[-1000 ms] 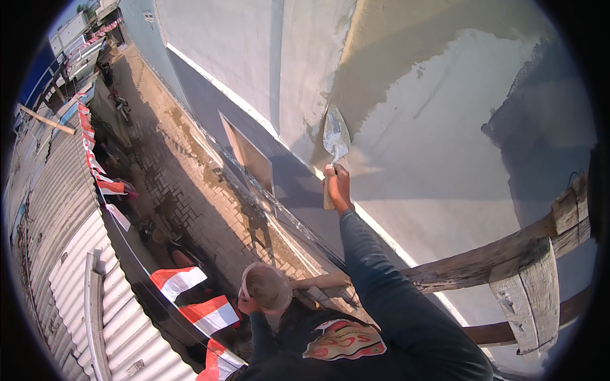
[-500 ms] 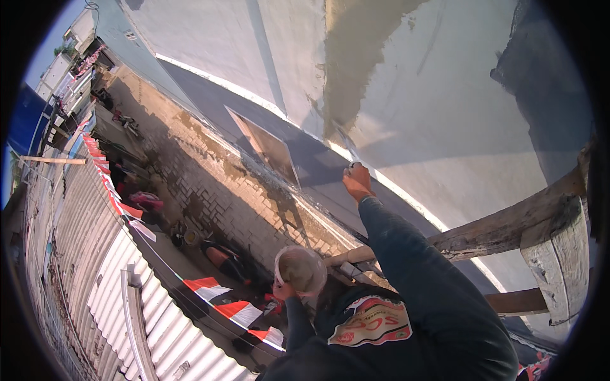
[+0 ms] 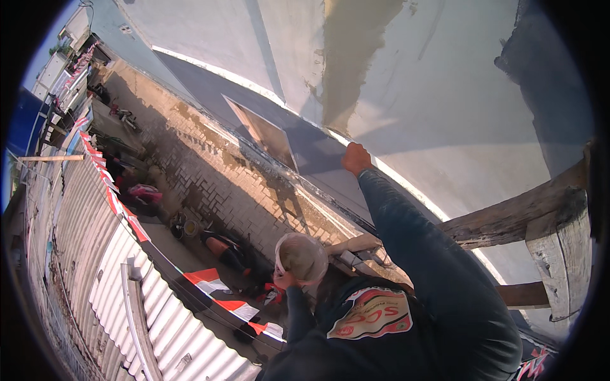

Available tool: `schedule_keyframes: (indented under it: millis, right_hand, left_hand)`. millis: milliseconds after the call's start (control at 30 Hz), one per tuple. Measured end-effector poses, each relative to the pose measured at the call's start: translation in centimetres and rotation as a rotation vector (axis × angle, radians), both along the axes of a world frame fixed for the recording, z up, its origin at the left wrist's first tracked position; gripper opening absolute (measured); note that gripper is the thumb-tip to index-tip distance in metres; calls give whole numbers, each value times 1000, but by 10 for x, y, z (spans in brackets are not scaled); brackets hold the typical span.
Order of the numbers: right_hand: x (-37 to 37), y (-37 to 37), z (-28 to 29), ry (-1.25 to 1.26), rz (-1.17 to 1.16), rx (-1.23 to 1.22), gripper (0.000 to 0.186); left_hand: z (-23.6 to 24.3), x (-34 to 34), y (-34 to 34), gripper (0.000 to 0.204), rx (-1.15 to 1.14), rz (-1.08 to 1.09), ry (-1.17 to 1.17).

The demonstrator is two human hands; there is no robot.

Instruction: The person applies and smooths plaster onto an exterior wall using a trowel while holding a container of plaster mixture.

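Observation:
A grey plastered wall (image 3: pixel 432 89) with a darker damp band (image 3: pixel 346 51) rises in front of me. My right hand (image 3: pixel 356 158) is a closed fist above the wall's white lower ledge; the trowel it gripped in the earlier frames is hidden behind it now. My left hand (image 3: pixel 285 278) grips the rim of a translucent plastic bucket (image 3: pixel 309 257) with grey-brown mix inside, held low beside my body.
Weathered timber beams (image 3: pixel 546 247) cross at the right. A paved alley (image 3: pixel 203 178) lies far below, with parked bicycles or motorbikes (image 3: pixel 124 117). At left are a corrugated roof (image 3: pixel 159 305) and red-and-white bunting (image 3: pixel 235 305). A framed opening (image 3: pixel 260 133) shows in the lower wall.
My right hand first went down and right from the damp band, then rose slightly. The trowel's blade dropped out of sight. The view shifted, and the bucket sits higher and further right in it.

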State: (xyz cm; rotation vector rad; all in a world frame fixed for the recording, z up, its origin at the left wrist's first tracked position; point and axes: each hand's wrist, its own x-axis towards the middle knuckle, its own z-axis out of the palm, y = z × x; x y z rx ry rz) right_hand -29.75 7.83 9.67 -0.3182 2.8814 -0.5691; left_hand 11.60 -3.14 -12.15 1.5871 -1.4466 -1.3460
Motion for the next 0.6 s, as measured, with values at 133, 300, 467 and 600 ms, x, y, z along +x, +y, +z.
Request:
schedule_keyframes:
  millis: [133, 300, 467, 600]
  right_hand:
    - [-10, -12, -13, -63, -39, 9, 24]
    - [-18, -21, -26, -58, -53, 2, 25]
    - [-27, -12, -38, -14, -45, -25, 26]
    - [-41, -3, -45, 21, -46, -88, 26]
  left_hand:
    - [9, 0, 3, 38, 43, 17, 121]
    - [-2, 14, -3, 39, 21, 24, 81]
    - [-5, 30, -3, 42, 5, 61, 137]
    - [-3, 33, 0, 41, 7, 77, 43]
